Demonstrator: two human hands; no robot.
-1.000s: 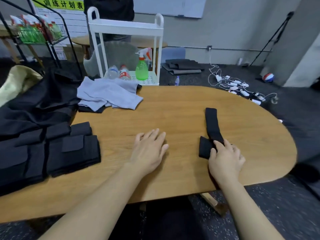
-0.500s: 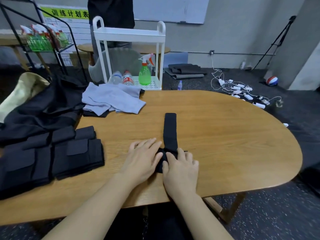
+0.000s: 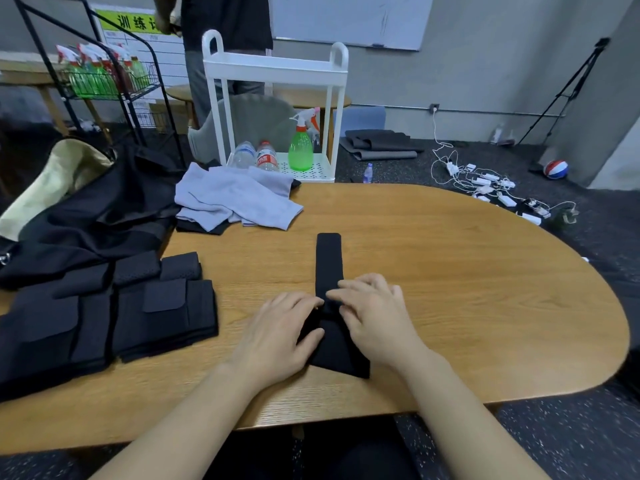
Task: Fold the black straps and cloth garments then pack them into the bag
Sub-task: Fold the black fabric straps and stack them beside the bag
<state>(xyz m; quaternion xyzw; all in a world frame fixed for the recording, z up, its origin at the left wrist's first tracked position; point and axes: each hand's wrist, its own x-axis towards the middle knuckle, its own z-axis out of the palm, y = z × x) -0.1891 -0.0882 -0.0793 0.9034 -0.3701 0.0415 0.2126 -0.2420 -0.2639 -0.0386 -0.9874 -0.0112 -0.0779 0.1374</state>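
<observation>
On the wooden table (image 3: 450,271), the black strap (image 3: 328,261) has slid from its right side to the centre, just right of the folded black stack (image 3: 114,317), where the left hand (image 3: 277,337) and right hand (image 3: 372,317) now pinch its near end with curled fingers, starting the fold

two hands (image 3: 280,336), one black strap (image 3: 328,261), two water bottles (image 3: 266,156), one green spray bottle (image 3: 300,152).
</observation>
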